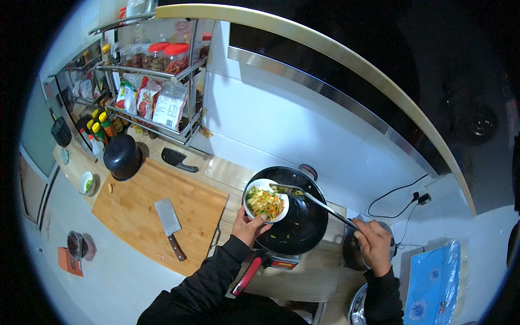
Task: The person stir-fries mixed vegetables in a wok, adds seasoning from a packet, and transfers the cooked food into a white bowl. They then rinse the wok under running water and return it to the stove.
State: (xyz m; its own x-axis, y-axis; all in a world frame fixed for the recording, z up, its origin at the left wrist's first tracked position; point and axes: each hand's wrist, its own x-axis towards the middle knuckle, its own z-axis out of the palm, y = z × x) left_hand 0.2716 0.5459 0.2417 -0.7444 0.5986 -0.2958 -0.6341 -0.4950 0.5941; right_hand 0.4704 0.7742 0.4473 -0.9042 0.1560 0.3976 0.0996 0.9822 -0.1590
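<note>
My left hand [250, 228] grips a white bowl [280, 215] by its near rim, tilted over the left part of a black wok [302, 235]. Shredded vegetables [266, 203] fill much of the bowl. The handle of a metal spatula [331, 210] is in my right hand [373, 245], and its head reaches the bowl's far right edge, with some food on it. A few green and orange scraps lie on the wok's bottom. The wok sits on a portable stove [284, 262], its red handle [248, 277] pointing toward me.
Left of the wok, a cleaver [168, 217] lies on a wooden cutting board [138, 219]. Behind are a black pot [122, 156], a second, dark cleaver [178, 159] and a metal rack [152, 73] with jars. A small bowl of chopped greens [87, 183] stands far left. A range hood [325, 87] overhangs the counter.
</note>
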